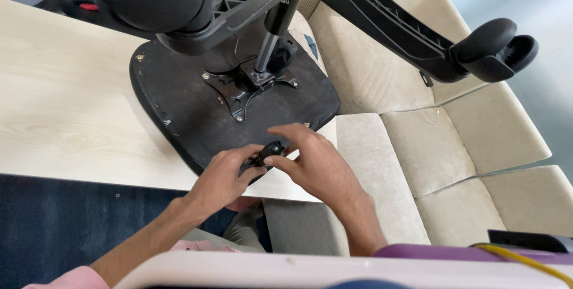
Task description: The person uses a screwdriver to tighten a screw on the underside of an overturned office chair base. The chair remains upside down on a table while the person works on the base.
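Head view: left hand (224,175) and right hand (313,161) are both closing their grip on one small black knob (273,149), meeting at the near edge of one upturned chair seat (179,95) lying on the pale surface (65,104). Knob is looking hard, light, smooth; best pinched around its rim. Two casters (495,47) are showing beyond the grip.
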